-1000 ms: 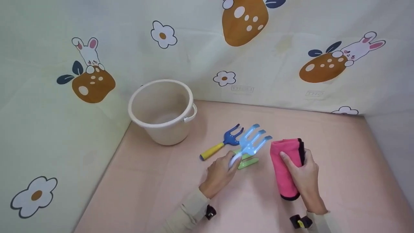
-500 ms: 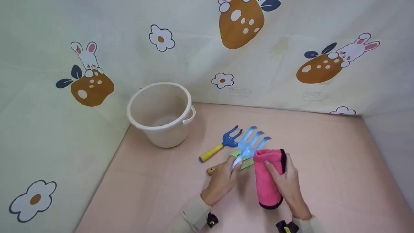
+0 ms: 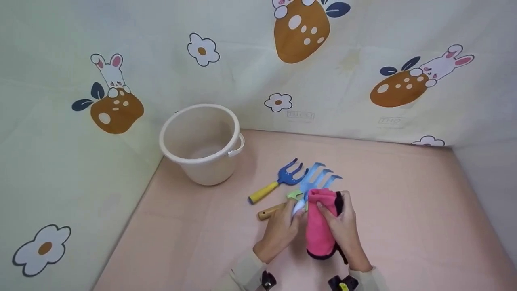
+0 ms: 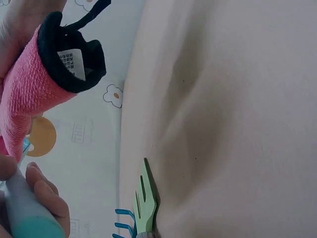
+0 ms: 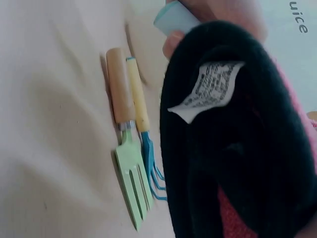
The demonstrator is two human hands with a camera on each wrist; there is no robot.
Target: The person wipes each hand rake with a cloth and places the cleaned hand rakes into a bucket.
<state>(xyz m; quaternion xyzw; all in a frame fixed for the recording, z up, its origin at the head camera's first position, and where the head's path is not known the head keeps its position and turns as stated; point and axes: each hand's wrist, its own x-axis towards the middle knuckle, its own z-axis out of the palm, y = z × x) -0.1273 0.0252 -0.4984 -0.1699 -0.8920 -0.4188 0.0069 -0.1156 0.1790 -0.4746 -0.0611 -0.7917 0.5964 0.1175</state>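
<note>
My left hand [image 3: 278,228] grips the pale handle of a light blue hand rake [image 3: 309,184], whose tines point up and away. In my right hand [image 3: 346,226] is a folded pink cloth [image 3: 319,228] with black edging, the thumb pressed on its front. It overlaps the rake's neck in the head view. A printed white label [image 5: 213,89] shows inside the cloth's dark fold in the right wrist view. On the surface below lie a green garden fork [image 5: 132,173] with a wooden handle and a blue hand rake [image 3: 288,176] with a yellow handle, side by side.
A cream bucket [image 3: 210,173] with a side handle stands at the back left, near the corner. Pale sheets [image 3: 242,72] printed with rabbits, flowers and brown fruit form the walls behind and at the left. The pinkish surface [image 3: 404,210] extends to the right.
My right hand has moved left with the pink cloth, bringing it in front of the light blue rake's neck. The left hand keeps its grip and has shifted slightly down, uncovering the wooden handle.
</note>
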